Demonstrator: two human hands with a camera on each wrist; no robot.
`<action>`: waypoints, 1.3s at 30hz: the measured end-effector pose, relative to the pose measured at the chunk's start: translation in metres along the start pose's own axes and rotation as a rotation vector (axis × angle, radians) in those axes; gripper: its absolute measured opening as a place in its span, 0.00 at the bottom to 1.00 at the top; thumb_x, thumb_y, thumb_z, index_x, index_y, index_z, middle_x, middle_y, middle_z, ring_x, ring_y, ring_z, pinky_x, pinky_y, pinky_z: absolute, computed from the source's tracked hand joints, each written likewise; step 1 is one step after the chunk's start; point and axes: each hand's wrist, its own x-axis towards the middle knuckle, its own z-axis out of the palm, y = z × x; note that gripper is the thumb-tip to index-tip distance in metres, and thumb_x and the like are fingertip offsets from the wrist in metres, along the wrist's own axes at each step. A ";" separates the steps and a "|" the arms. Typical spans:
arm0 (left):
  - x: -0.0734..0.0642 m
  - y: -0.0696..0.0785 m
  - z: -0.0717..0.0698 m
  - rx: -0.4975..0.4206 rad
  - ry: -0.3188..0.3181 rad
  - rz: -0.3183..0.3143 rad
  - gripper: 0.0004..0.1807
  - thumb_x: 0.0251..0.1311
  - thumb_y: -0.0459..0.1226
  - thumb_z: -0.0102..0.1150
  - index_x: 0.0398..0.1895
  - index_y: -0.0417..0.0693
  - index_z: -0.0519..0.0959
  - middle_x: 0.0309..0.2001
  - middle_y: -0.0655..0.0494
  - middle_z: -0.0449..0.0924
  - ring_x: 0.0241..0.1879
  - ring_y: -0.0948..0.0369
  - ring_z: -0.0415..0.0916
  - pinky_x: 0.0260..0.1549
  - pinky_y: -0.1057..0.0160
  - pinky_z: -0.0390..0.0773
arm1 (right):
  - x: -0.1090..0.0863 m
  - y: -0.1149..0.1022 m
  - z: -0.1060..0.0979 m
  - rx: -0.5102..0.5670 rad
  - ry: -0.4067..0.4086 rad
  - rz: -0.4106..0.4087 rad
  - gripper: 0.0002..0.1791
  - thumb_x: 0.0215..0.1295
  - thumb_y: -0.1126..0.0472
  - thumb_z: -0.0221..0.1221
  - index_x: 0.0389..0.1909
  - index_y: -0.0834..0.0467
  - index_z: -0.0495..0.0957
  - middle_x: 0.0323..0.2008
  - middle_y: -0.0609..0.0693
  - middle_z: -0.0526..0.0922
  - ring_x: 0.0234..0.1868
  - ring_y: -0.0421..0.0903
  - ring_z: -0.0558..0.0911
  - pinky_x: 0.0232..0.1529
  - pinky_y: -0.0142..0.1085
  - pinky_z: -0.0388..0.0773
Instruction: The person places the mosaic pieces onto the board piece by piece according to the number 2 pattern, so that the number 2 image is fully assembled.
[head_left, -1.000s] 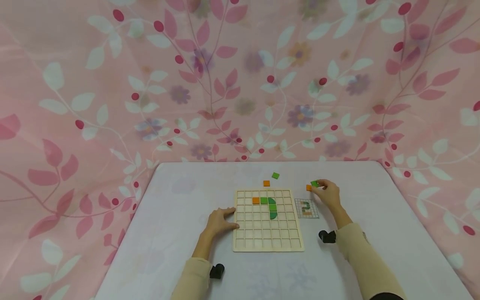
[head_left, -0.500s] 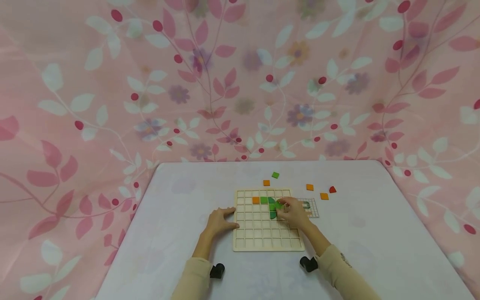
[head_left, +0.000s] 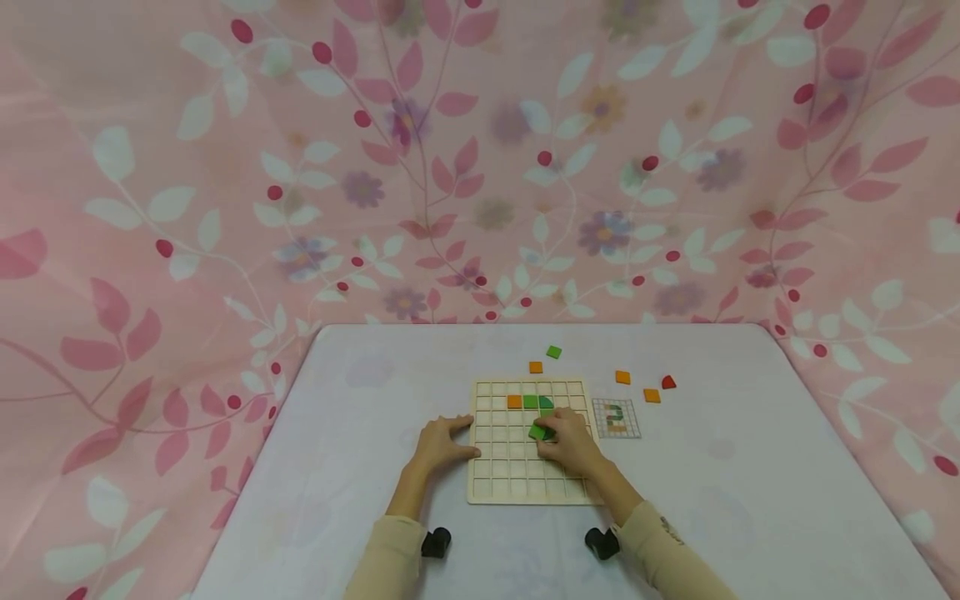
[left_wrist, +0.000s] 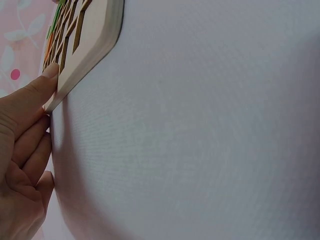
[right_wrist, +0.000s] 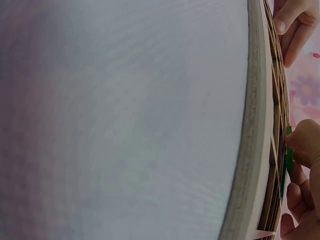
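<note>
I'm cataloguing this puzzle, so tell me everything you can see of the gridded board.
The gridded board is pale, wood-like and squarish, with raised ridges forming shallow cells. It lies flat on the white table. An orange piece and green pieces sit in some cells. The left hand touches its left edge; the right hand covers part of it, holding a green tile.
</note>
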 end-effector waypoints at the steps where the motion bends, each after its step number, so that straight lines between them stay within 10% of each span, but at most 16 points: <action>1: 0.000 0.001 0.000 0.001 0.000 0.002 0.36 0.38 0.45 0.76 0.55 0.42 0.78 0.54 0.47 0.78 0.57 0.45 0.72 0.55 0.45 0.68 | 0.000 0.000 0.000 -0.013 -0.001 -0.010 0.15 0.48 0.63 0.66 0.40 0.62 0.84 0.39 0.52 0.80 0.39 0.47 0.74 0.40 0.43 0.66; 9: -0.001 0.003 -0.001 -0.018 0.004 -0.005 0.36 0.38 0.44 0.76 0.55 0.42 0.78 0.55 0.45 0.77 0.58 0.44 0.71 0.56 0.44 0.67 | -0.002 0.000 -0.001 -0.054 0.016 -0.110 0.10 0.55 0.65 0.66 0.39 0.59 0.86 0.43 0.51 0.84 0.43 0.50 0.75 0.40 0.45 0.68; 27: -0.003 0.003 0.001 -0.021 0.010 -0.009 0.35 0.38 0.44 0.76 0.54 0.42 0.79 0.54 0.46 0.78 0.57 0.43 0.71 0.55 0.44 0.68 | -0.004 -0.006 -0.001 -0.096 -0.002 -0.068 0.10 0.55 0.61 0.66 0.38 0.58 0.86 0.45 0.50 0.85 0.43 0.48 0.75 0.41 0.45 0.68; 39: -0.001 0.002 0.000 -0.020 0.015 0.012 0.35 0.37 0.44 0.76 0.54 0.41 0.78 0.54 0.46 0.78 0.57 0.44 0.71 0.56 0.43 0.67 | 0.001 -0.007 0.008 -0.104 0.162 -0.094 0.09 0.46 0.57 0.71 0.28 0.58 0.87 0.31 0.49 0.87 0.34 0.46 0.74 0.34 0.41 0.68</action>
